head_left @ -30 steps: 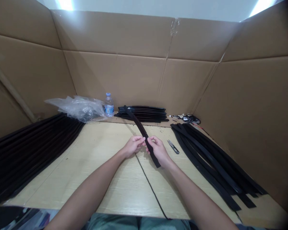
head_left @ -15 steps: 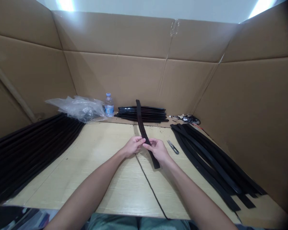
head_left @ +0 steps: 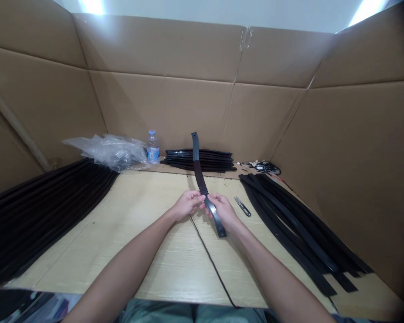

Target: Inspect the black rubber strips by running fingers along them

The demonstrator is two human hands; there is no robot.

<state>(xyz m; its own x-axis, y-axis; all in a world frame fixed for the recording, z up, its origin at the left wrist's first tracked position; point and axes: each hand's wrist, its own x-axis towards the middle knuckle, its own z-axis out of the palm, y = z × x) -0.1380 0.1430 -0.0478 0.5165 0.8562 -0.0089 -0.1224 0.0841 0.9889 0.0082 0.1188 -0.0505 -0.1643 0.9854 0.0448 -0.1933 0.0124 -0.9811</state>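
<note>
A long, curved black strip point(head_left: 198, 175) slants away from me above the table, its glossy side partly turned up and a small hole near its far end. Ridged turns of cord circle its middle, just beyond my fingers. My right hand point(head_left: 223, 210) is closed around the nearer half, thumb against the edge. On the other side, my left hand point(head_left: 187, 204) is pinched closed at the strip's edge by the turns. A thin black cord point(head_left: 211, 260) runs from beneath the left hand to the table's front edge; the fingers hide where it meets the strip.
Black-handled thread snips point(head_left: 243, 206) lie right of my hands. Black strips point(head_left: 296, 229) are spread at right, with more strips stacked point(head_left: 175, 160) at the back. Dark lengths point(head_left: 54, 211) cover the left side. A bottle point(head_left: 153, 148) and plastic bags point(head_left: 112, 152) stand before the cardboard wall point(head_left: 164, 103).
The strip has turned over about its length, from its matte dark face to a glossier one, and its far end sits slightly higher. Both hands stay at nearly the same place.
</note>
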